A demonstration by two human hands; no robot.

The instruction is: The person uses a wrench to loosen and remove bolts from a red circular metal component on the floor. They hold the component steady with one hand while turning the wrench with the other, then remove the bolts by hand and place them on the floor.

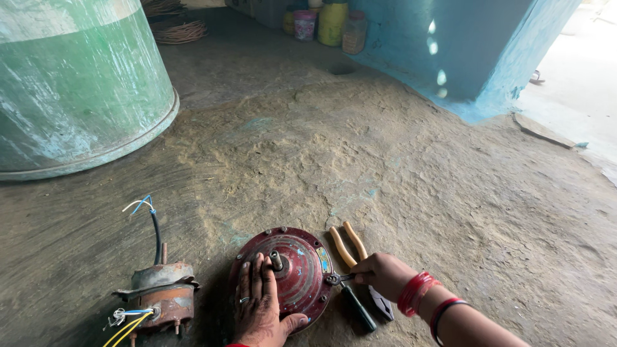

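The left hand lies flat, palm down, fingers spread a little, on the near left part of a round dark red cover; a ring shows on one finger, and the thumb reaches along the cover's near rim. The cover is a domed metal disc, chipped and worn, lying on the earth floor at the bottom middle of the view, with a short shaft standing up at its centre, just beside the fingertips. The right hand is closed around a small spanner, whose head sits at the cover's right rim; red bangles circle that wrist. Just beyond the right hand, pliers with tan handles lie on the floor, handles pointing away, their jaws hidden under the hand. A screwdriver with a dark handle lies on the floor below the hand, and a second dark tool lies just beside it, too hidden to tell. Left of the cover, apart from it, sits a rusty motor core with a black cable rising from it and loose yellow, blue and white wires. Farther off, a large green drum stands at the upper left, plastic jars line the far wall, and a blue pillar rises at the upper right.
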